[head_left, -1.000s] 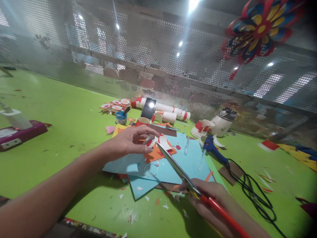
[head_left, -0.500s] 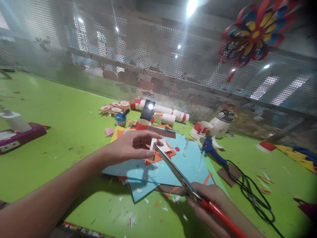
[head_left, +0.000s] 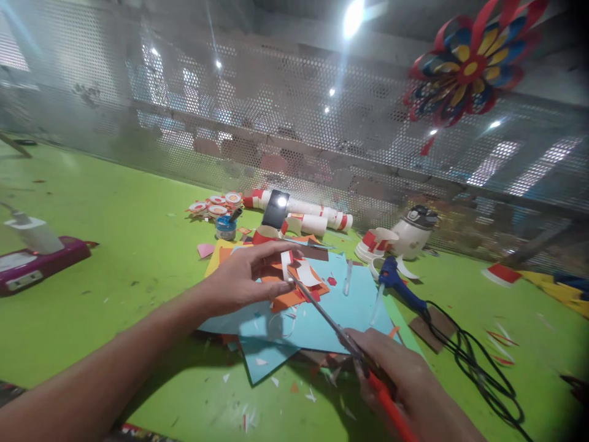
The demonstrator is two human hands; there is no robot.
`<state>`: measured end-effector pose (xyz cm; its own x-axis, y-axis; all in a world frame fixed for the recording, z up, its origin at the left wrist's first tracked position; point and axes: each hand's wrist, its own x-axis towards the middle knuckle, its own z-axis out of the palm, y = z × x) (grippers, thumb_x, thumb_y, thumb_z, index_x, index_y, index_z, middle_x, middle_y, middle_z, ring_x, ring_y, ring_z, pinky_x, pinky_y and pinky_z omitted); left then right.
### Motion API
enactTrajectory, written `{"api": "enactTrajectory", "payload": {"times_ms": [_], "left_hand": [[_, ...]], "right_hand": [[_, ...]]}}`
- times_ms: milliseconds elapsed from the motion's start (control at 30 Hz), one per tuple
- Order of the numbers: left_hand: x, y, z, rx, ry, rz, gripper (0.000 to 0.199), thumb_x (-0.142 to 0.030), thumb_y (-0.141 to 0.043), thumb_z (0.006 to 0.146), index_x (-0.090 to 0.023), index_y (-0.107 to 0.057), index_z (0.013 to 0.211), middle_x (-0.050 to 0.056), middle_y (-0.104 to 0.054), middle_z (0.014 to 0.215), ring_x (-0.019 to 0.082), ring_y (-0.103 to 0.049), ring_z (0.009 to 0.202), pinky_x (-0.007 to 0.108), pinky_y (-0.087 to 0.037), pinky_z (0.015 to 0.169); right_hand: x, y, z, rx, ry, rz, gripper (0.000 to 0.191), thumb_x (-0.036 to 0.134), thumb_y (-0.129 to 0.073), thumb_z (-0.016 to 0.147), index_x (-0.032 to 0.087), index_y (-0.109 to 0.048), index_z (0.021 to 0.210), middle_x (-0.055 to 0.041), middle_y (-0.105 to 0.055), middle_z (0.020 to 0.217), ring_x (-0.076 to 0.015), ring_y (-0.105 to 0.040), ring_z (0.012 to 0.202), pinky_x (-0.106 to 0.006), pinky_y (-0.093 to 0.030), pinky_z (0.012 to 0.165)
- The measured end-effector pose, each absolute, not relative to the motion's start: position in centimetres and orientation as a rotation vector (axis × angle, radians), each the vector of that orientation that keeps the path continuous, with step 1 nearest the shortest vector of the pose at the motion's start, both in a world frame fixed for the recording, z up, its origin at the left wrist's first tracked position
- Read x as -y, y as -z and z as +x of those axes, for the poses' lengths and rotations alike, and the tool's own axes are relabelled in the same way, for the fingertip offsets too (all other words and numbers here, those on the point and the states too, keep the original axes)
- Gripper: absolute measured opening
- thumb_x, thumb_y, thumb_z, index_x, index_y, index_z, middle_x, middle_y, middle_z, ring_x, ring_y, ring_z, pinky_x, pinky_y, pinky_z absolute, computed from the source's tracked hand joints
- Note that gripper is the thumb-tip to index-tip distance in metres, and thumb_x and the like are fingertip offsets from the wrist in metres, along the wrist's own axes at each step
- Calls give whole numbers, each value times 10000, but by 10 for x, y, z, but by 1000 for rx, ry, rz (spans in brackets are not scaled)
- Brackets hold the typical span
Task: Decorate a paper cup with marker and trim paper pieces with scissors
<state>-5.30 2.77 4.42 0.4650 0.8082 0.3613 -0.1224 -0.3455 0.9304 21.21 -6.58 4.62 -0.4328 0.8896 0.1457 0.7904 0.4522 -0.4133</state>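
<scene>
My left hand pinches a small curved strip of white and red paper between thumb and fingers. Red-handled scissors are gripped in my right hand, their blades pointing up and left with the tips touching or very close to the strip's lower edge. Beneath both hands lie sheets of light blue paper. Orange paper pieces and a curved white paper scrap rest on top of the blue sheet, just beyond the blades.
A blue glue gun with a coiled black cable lies to the right. White and red paper tubes, a blue jar and a white container stand behind. A purple power strip sits left. Paper scraps litter the green table.
The scissors' blades have turned and look narrower, more edge-on. The strip in my left hand has turned, and now stands more upright. The view has shifted slightly.
</scene>
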Motion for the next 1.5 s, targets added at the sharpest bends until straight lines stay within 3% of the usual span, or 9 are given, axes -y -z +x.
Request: {"api": "enactTrajectory", "payload": {"times_ms": [300, 633, 800, 1167, 1500], "left_hand": [[-24, -43, -49, -711, -1231, 1898, 512, -214, -742, 767, -187, -586, 1254, 119, -614, 1299, 239, -630, 1124, 421, -525, 995], [-25, -38, -48, -809, -1307, 2065, 486, -303, -745, 783, -180, -600, 1230, 117, -628, 1281, 231, -633, 1108, 400, -536, 985], [-24, -35, -47, -830, -1298, 2034, 494, -324, -761, 767, -192, -609, 1219, 112, -634, 1281, 214, -692, 967, 392, -571, 924], [-27, -29, -46, -864, -1433, 2257, 493, -260, -724, 805, -148, -577, 1262, 122, -675, 1220, 186, -714, 903, 345, -596, 877], [-27, -26, -46, -956, -1461, 2442, 476, -177, -711, 806, -151, -562, 1257, 115, -657, 1247, 227, -648, 1106, 392, -534, 996]], "right_hand": [[66, -34, 219, 2404, -143, -1450, 387, 273, -517, 909, 193, -609, 1277, -109, -692, 942, -236, -667, 859, -356, -556, 761], [69, -36, 219, 2393, -89, -1386, 378, 237, -527, 893, 209, -624, 1257, -92, -700, 869, -232, -674, 794, -325, -561, 705], [71, -41, 215, 2391, -88, -1419, 366, 213, -544, 870, 215, -648, 1221, -79, -697, 823, -221, -669, 734, -313, -558, 679], [69, -33, 223, 2456, 47, -1414, 387, 201, -533, 889, 193, -594, 1270, -97, -710, 945, -215, -696, 818, -313, -585, 724], [68, -31, 220, 2453, 260, -1285, 369, 166, -463, 880, 140, -616, 1215, -123, -704, 872, -219, -705, 707, -324, -604, 610]]}}
